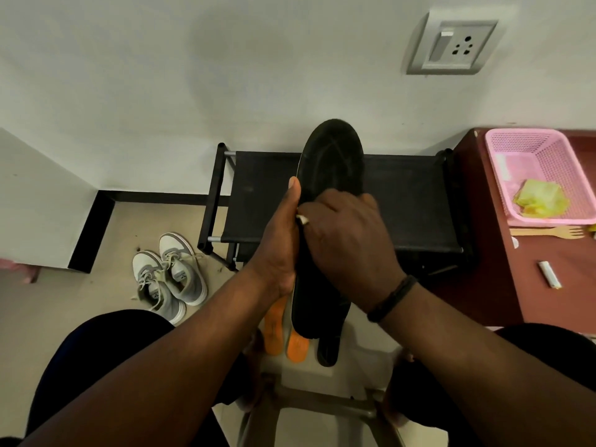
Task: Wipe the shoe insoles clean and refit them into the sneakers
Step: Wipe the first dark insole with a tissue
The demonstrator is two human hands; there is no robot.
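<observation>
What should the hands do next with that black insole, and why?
Probably slide the right hand up toward the toe of the black insole. The left hand holds the insole upright by its edge, and the right hand presses on its middle, so the upper part looks not yet covered. Whether a cloth is under the right hand cannot be seen.

Dim, even indoor light, soft shadow cast on the wall (225,59) above the shoe rack (403,201), edges bent by wide-angle distortion, slight softness throughout.
</observation>
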